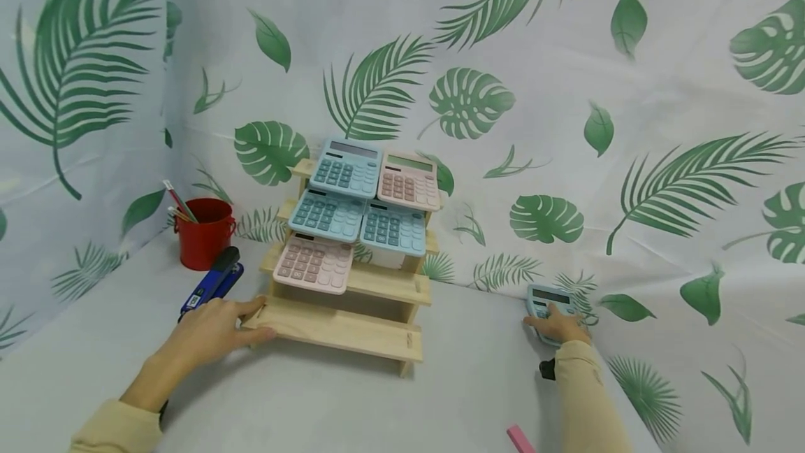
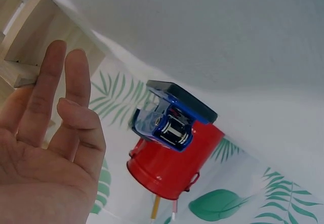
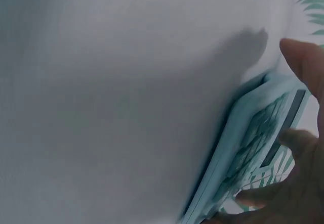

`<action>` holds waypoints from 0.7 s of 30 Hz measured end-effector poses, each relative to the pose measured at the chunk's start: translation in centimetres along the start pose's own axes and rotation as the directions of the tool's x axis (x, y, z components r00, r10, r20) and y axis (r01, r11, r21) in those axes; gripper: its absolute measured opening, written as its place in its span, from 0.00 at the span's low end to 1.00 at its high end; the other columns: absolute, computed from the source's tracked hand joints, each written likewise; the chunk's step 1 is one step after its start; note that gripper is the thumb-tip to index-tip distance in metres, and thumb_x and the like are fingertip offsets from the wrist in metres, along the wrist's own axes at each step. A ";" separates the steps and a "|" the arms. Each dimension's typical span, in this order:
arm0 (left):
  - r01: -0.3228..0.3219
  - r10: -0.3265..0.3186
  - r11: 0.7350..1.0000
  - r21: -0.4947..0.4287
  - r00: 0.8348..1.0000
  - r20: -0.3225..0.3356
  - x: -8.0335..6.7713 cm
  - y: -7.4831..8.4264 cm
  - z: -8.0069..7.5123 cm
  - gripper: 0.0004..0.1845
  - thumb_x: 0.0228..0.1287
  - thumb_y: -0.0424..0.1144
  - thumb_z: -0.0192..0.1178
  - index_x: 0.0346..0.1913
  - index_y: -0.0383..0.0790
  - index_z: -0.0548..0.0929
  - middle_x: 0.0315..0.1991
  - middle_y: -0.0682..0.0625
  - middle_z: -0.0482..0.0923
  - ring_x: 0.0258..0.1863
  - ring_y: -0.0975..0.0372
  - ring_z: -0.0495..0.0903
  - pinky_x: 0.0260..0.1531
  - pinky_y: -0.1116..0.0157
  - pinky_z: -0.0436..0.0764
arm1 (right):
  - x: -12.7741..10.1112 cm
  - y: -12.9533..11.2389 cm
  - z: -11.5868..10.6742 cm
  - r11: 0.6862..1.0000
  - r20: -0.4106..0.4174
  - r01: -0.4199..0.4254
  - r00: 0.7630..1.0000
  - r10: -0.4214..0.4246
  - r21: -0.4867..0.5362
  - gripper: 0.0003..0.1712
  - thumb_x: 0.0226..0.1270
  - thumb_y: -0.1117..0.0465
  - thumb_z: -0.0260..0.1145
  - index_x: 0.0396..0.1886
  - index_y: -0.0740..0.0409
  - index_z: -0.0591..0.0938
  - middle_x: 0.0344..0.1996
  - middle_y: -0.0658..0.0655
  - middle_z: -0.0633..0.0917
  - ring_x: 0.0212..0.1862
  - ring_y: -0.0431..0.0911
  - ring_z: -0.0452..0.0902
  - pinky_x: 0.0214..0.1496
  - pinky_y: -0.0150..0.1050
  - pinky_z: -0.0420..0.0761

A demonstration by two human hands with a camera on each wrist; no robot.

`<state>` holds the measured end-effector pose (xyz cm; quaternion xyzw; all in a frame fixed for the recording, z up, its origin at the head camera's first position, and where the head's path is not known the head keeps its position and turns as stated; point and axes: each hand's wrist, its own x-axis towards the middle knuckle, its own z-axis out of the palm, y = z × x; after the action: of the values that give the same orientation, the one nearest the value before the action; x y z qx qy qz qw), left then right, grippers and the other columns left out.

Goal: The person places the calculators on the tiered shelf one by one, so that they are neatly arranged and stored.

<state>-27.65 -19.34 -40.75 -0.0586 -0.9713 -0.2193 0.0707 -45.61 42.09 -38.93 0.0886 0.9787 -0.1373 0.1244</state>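
Observation:
A light-blue calculator lies at the right by the patterned backdrop. Over its keys my right hand spreads its fingers; the right wrist view shows them apart, above the calculator. At the left, my left hand rests at the end of the lowest shelf of a wooden step rack, thumb and forefinger either side of the corner. Its other fingers extend loosely beside the wood in the left wrist view. Blue calculators and pink calculators lean on the rack's upper steps.
Behind my left hand lie a blue stapler and a red bucket holding pencils. A pink bar lies on the white table near the front. Leaf-patterned cloth closes off the back and sides.

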 end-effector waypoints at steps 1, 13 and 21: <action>0.003 -0.003 1.000 0.000 1.000 0.000 0.0 0.0 0.0 0.44 0.54 0.70 0.65 0.66 0.42 0.79 0.15 0.56 0.56 0.16 0.64 0.57 0.17 0.65 0.58 | 0.0 0.3 0.0 1.000 -0.001 -0.002 1.000 0.002 0.005 0.59 0.69 0.34 0.55 0.77 0.71 0.42 0.68 0.94 0.35 0.69 0.89 0.28 0.69 0.80 0.42; -0.029 0.030 0.999 0.016 0.999 -0.027 -0.3 0.0 -0.3 0.43 0.55 0.69 0.65 0.66 0.42 0.79 0.15 0.57 0.57 0.16 0.65 0.56 0.16 0.65 0.58 | -1.3 0.8 1.4 1.000 -0.053 0.008 0.999 -0.009 -0.025 0.62 0.63 0.27 0.57 0.78 0.68 0.49 0.67 0.94 0.47 0.64 0.91 0.44 0.63 0.80 0.58; -0.042 0.042 0.999 0.018 0.999 -0.015 -0.2 0.0 -0.2 0.43 0.57 0.68 0.64 0.67 0.41 0.78 0.13 0.57 0.56 0.15 0.64 0.55 0.16 0.66 0.56 | -3.4 -3.1 1.1 0.994 -0.051 0.085 0.995 -0.088 -0.063 0.57 0.65 0.28 0.54 0.78 0.65 0.56 0.70 0.87 0.57 0.66 0.87 0.53 0.63 0.77 0.62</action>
<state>-27.41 -19.44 -40.61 -0.0766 -0.9712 -0.2095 0.0834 -42.76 38.35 -38.31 0.0459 0.9883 -0.1104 0.0949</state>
